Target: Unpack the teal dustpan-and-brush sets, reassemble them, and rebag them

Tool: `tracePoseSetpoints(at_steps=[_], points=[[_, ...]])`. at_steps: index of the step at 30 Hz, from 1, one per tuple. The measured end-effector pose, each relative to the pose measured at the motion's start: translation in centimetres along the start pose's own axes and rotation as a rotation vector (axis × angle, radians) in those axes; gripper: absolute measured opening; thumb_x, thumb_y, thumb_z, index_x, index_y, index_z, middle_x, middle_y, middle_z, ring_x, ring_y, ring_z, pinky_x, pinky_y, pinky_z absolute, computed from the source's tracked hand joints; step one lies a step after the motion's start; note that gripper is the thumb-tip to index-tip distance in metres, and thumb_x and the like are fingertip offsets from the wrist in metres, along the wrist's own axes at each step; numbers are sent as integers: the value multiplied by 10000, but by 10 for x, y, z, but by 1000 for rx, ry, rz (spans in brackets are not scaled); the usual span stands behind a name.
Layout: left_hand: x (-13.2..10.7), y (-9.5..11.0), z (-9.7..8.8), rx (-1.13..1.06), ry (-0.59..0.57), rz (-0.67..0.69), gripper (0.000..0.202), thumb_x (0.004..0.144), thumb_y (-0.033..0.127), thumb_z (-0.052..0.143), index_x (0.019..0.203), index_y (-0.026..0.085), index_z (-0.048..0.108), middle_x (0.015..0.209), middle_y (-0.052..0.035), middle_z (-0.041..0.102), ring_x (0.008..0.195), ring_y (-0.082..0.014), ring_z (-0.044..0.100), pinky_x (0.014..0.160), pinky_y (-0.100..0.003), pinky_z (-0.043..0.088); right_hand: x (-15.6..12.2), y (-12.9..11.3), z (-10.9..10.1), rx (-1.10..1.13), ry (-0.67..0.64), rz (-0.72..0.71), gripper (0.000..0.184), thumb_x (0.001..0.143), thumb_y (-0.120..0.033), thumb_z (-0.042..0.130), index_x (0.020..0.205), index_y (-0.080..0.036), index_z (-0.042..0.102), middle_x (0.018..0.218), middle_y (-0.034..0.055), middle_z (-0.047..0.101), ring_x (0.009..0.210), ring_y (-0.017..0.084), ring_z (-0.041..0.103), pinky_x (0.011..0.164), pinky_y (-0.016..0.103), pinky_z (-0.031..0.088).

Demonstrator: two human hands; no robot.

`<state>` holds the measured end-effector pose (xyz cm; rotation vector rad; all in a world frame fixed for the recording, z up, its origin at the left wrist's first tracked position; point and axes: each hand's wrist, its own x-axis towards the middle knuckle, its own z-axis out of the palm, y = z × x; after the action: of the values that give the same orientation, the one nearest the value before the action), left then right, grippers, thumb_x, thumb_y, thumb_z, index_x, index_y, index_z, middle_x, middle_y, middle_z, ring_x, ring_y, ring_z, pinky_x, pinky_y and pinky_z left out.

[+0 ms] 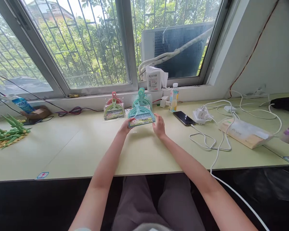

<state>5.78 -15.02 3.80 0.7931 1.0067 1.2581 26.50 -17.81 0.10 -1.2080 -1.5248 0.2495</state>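
Both hands hold a packaged teal mini dustpan and brush set [141, 115] just over the table, its handle pointing toward the window. My left hand [126, 126] grips the left corner, thumb on top of the package. My right hand [159, 125] has its fingers closed at the right corner. Close behind stand more teal dustpan sets [142, 93] in clear wrap, partly covered by the held one. To the left, a light green dustpan set [114, 111] leans in front of a red dustpan set [114, 96], which is mostly hidden.
Right of my hands are a juice bottle [174, 98], a phone [183, 118], a white plug adapter [201, 115], looping white cables and a paper packet [245, 131]. A tissue pack [154, 79] sits on the sill. Green plant pieces [8, 133] lie at far left.
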Motion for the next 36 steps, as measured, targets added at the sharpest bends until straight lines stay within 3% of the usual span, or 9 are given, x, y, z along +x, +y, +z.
tracePoseSetpoints(at_steps=[3,7,10,14,19,23,25,29,36], points=[[0,-20,15,-97,-19,3,124,827,172,587,926,132,650,797,-59,714,715,-149,690,721,-267,575,-3,-8,-5,-147,91,5,343,819,-100,464,1145,-168,546,1230,143,613,1179,268,538,1014,473,401],[-14,-39,20,-186,-135,113,256,796,162,631,1051,152,624,956,-58,726,874,-185,703,849,-354,570,-8,-17,4,114,-222,113,87,881,-180,487,858,-181,571,819,57,687,793,177,660,811,321,514],[-21,-43,21,-207,-183,145,329,796,173,626,1123,143,604,1014,-72,723,942,-213,697,915,-407,546,-10,-18,9,383,-301,339,176,912,-281,510,775,-182,557,680,16,664,601,121,637,650,241,518],[-23,-41,23,-157,-224,120,354,800,201,616,1147,131,594,1106,-105,705,1049,-251,667,954,-432,518,-7,-11,6,496,-166,477,256,894,-405,550,792,-172,577,646,4,650,479,76,519,525,201,449],[-23,-33,16,2,-337,132,405,829,363,606,1190,180,597,1177,-88,682,1123,-253,629,936,-406,518,3,3,0,609,-34,603,149,804,-281,647,850,-189,539,762,-4,644,622,89,561,612,209,484],[-18,-26,6,155,-315,187,454,801,462,648,1161,187,627,1192,-96,675,1162,-265,600,937,-396,505,8,6,-5,718,-95,523,177,765,-246,681,859,-190,542,964,41,684,889,146,636,807,286,531],[-14,-23,2,206,-321,190,489,817,554,616,1151,197,641,1200,-104,672,1177,-278,588,939,-410,501,9,5,-8,750,-115,497,200,760,-227,690,896,-191,548,969,45,699,902,161,648,829,320,537],[-2,-22,-4,204,-135,167,503,917,603,430,1128,205,653,1240,-107,655,1175,-271,585,919,-404,514,9,-2,-13,652,-140,549,229,722,-146,729,891,-180,579,851,39,715,756,160,665,756,332,567],[12,-11,-27,28,225,256,472,964,536,369,1193,212,626,1228,-121,652,1088,-224,639,853,-341,552,12,-9,-20,607,-329,574,297,660,-138,821,887,-163,632,724,24,709,604,143,665,596,276,597]])
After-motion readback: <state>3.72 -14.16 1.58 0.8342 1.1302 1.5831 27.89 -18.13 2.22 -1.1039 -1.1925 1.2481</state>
